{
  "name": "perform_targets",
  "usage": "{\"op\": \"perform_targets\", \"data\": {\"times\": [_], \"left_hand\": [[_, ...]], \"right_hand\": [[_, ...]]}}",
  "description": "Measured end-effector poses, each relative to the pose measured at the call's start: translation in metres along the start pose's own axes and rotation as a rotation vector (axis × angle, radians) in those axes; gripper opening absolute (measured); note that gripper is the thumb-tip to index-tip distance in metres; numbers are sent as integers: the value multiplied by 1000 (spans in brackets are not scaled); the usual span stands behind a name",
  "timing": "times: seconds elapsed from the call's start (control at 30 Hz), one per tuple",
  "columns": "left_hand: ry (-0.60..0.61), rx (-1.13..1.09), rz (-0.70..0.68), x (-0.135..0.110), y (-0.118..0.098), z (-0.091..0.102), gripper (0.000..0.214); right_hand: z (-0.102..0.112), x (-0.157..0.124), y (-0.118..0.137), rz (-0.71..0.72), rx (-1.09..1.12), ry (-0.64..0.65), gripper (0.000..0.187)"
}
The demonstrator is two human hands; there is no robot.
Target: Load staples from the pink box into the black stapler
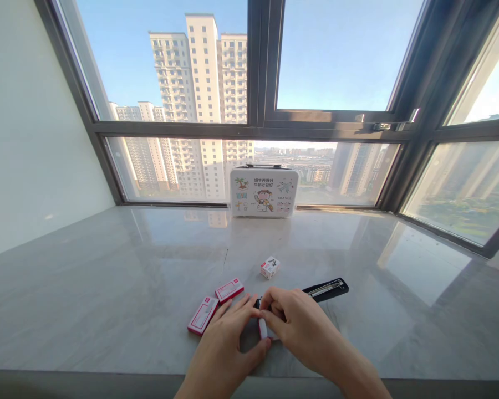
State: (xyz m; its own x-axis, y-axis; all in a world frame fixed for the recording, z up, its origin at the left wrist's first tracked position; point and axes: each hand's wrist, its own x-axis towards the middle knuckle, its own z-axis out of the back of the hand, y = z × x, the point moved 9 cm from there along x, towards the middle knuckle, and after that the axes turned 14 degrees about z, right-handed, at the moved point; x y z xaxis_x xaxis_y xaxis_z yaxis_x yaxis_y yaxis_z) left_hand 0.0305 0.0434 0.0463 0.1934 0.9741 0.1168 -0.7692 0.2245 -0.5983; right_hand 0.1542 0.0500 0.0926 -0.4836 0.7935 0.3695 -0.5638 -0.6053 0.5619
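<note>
My left hand (233, 335) has its thumb and forefinger around a small red-and-white box (262, 328), its other fingers stretched out over the sill. At that box's upper edge my right hand (289, 318) is closed in a pinch. What its fingertips hold is hidden. A black stapler (336, 286), opened up with its metal channel showing, reaches out to the right behind the right hand, which covers its middle. Beside my left fingers lie two flat red-and-white boxes (203, 315) (229, 290), the nearer one close to the knuckles.
A small white staple box (270, 267) sits just beyond my hands. Farther back, a white case with cartoon prints (263, 193) stands upright against the window. The grey marble sill (108, 310) ends at a front edge near me; dark window frames (258, 131) bound the back and right.
</note>
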Motion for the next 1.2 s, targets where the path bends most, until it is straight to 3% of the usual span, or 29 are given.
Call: {"op": "perform_targets", "data": {"times": [0.23, 0.33, 0.43, 0.5, 0.63, 0.77, 0.87, 0.97, 1.07, 1.2], "left_hand": [[-4, -12, -12, 0, 3, -2, 32], [-63, -80, -14, -2, 5, 6, 39], [-143, -85, 76, -2, 10, 14, 24], [-137, 6, 125, -3, 8, 10, 34], [-94, 167, 49, -1, -18, -8, 33], [-91, 157, 69, 4, -30, -13, 32], [-91, 98, 167, 7, -24, -10, 32], [-116, 113, 171, 8, -24, -9, 35], [-123, 152, 209, 11, -23, -12, 35], [-105, 176, 253, 14, -23, -15, 30]], "right_hand": [[-13, -14, -16, -27, -141, 94, 10], [-4, -28, -31, -101, -124, 61, 13], [17, -53, -60, -247, -205, 6, 27], [24, -67, -77, -340, -286, 18, 41], [11, -69, -80, -371, -323, 66, 55], [7, -72, -80, -362, -239, 30, 56], [27, -99, -112, -448, -92, -7, 55], [54, -124, -148, -555, 124, -119, 60], [68, -108, -151, -475, 346, -223, 76], [67, -46, -119, -195, 476, -319, 55]]}}
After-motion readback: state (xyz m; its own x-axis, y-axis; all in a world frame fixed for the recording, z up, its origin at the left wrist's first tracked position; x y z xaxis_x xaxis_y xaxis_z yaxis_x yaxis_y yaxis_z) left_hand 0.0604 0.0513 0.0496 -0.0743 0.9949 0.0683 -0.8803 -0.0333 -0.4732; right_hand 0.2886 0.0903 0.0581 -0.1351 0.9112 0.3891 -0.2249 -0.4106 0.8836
